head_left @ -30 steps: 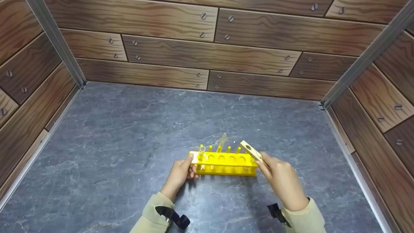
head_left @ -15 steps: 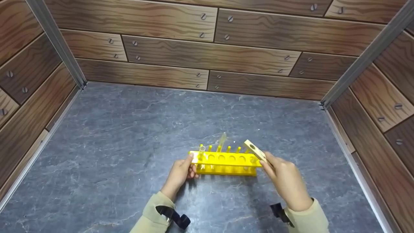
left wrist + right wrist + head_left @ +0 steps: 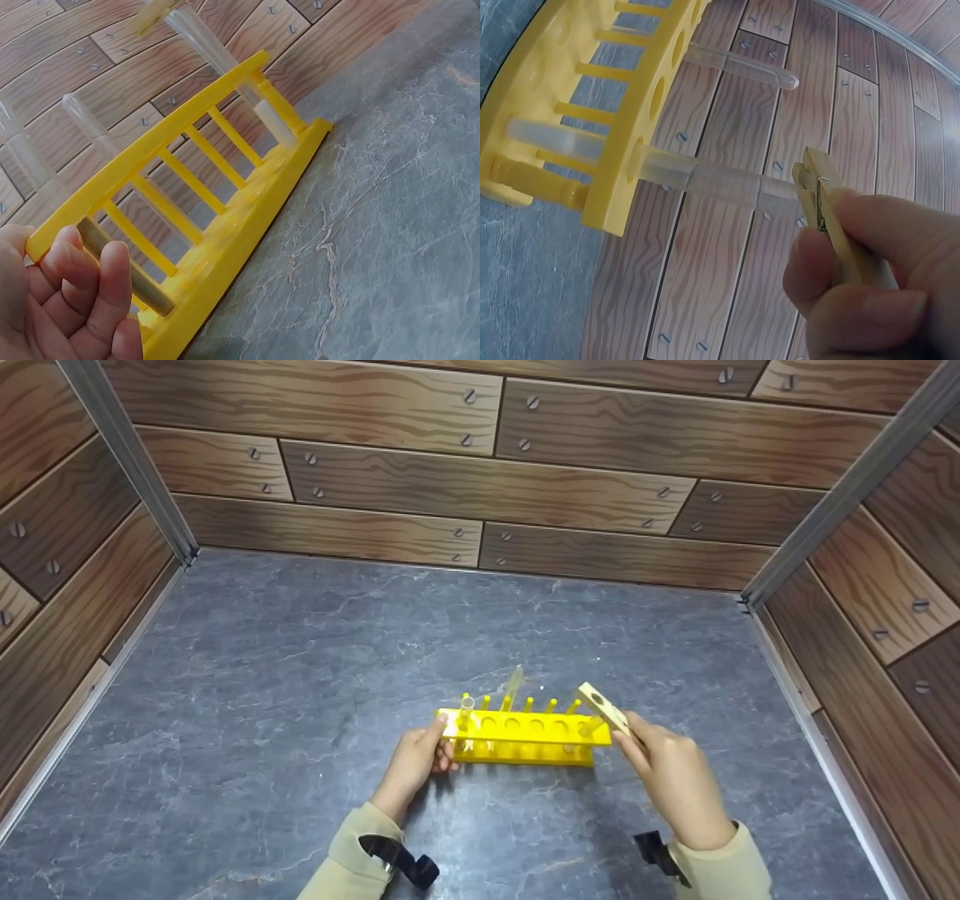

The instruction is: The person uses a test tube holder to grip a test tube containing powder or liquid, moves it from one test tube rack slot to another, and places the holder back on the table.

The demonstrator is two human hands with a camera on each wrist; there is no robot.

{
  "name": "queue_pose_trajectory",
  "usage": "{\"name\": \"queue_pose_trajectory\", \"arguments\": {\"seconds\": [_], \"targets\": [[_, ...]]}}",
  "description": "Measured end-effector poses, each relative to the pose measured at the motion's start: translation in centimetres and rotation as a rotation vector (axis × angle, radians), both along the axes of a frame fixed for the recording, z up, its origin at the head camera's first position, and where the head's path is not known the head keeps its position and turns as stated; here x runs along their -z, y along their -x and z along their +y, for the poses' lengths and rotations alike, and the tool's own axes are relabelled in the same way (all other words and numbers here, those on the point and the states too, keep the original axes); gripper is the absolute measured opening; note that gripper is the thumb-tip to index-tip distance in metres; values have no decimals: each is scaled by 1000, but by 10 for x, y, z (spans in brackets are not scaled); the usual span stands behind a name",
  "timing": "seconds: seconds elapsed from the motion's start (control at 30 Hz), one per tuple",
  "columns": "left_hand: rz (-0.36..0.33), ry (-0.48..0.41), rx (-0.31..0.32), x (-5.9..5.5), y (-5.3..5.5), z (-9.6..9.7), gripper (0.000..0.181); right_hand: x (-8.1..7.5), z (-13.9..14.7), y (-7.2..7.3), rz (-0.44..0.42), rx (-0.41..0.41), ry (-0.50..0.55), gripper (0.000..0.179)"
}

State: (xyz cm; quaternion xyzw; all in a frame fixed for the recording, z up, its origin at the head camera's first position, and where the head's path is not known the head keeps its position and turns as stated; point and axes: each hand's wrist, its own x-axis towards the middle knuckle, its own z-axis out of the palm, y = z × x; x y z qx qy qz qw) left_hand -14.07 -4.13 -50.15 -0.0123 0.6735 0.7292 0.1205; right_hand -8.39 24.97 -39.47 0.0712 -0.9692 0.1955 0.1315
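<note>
My left hand [image 3: 409,757] grips the left end of a yellow test tube rack [image 3: 525,740], thumb on top and fingers curled below. My right hand [image 3: 671,772] pinches a wooden test tube clamp [image 3: 602,709] with a metal spring. The clamp's jaws are right at the mouth of a clear test tube [image 3: 705,180] in the rack's right-end hole. White matter [image 3: 551,139] fills that tube's bottom. Another test tube with a brownish filling [image 3: 154,292] stands at the left end, partly behind my left fingers.
An upside-down clear test tube [image 3: 515,682] sits on a peg along the rack's back row. Several other yellow pegs [image 3: 553,705] stand beside it. The rack rests on a grey marbled tabletop [image 3: 337,660], enclosed by wood-patterned walls [image 3: 375,472].
My right hand and the clamp have shifted a little to the right, and the right-end tube shows more plainly. My left hand and the rack have stayed in place.
</note>
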Motion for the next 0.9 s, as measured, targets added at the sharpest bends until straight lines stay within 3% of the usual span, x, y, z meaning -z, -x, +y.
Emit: {"name": "queue_pose_trajectory", "arguments": {"seconds": [0.1,0.2,0.3,0.9], "targets": [[-3,4,-5,0,0,0,54,-1,1,0,-12,10,2,34],[-2,-4,-15,10,4,0,54,0,2,0,-10,10,8,34],[1,3,-20,11,5,0,54,0,3,0,-7,9,12,34],[8,31,-18,13,4,1,54,4,15,-3,0,41,-2,36]]}}
